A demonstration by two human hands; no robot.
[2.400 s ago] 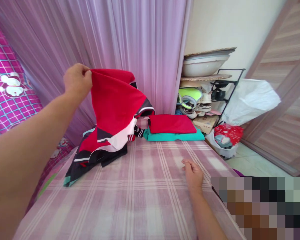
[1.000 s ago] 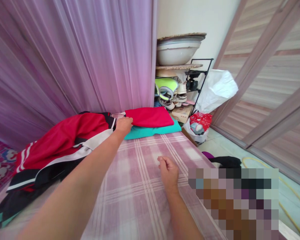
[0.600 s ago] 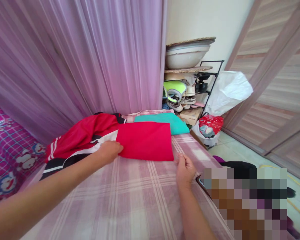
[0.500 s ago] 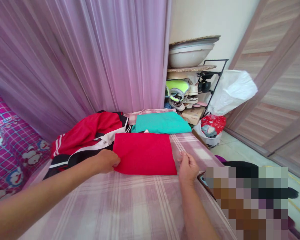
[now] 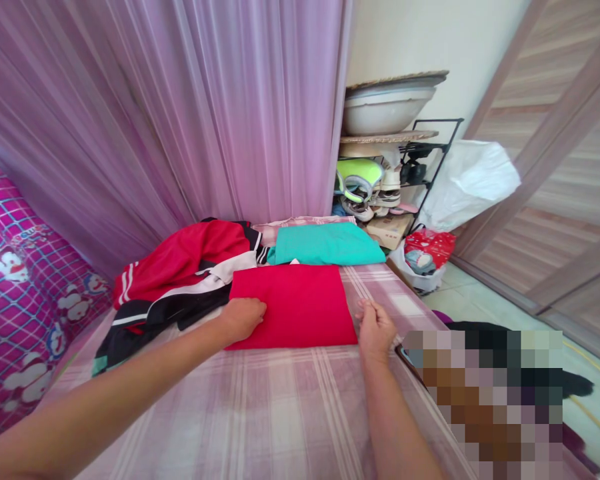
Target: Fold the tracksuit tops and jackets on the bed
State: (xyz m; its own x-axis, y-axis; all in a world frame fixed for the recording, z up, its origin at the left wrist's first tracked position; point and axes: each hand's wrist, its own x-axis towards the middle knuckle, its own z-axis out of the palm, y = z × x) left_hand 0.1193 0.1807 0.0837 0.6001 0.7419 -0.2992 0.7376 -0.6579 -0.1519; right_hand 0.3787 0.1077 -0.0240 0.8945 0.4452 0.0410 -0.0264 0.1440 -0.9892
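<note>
A red piece of cloth (image 5: pixel 300 310), folded into a flat rectangle, lies on the checked bed cover (image 5: pixel 275 407). My left hand (image 5: pixel 245 317) rests on its left part with the fingers curled in. The fingertips are hidden, and no fold of cloth rises between them. Just off the right edge is my right hand (image 5: pixel 376 327), its thumb and fingers drawn together with nothing visible in them. Behind the red cloth lies a folded teal cloth (image 5: pixel 330 243). To the left, a loose red, black and white garment (image 5: pixel 185 257) lies in a heap.
A purple curtain (image 5: pixel 220 113) hangs behind the bed. Beyond the bed's far right corner stands a black rack (image 5: pixel 437 157) with shoes and large bowls (image 5: pixel 387 110). White bags (image 5: pixel 475 180) sit beside it. A patterned pink cloth (image 5: pixel 25 307) is at the left. A blurred patch covers the lower right.
My left hand has moved right, from the red cloth's left edge onto its top. The right hand stays beside the right edge. The view has shifted slightly.
</note>
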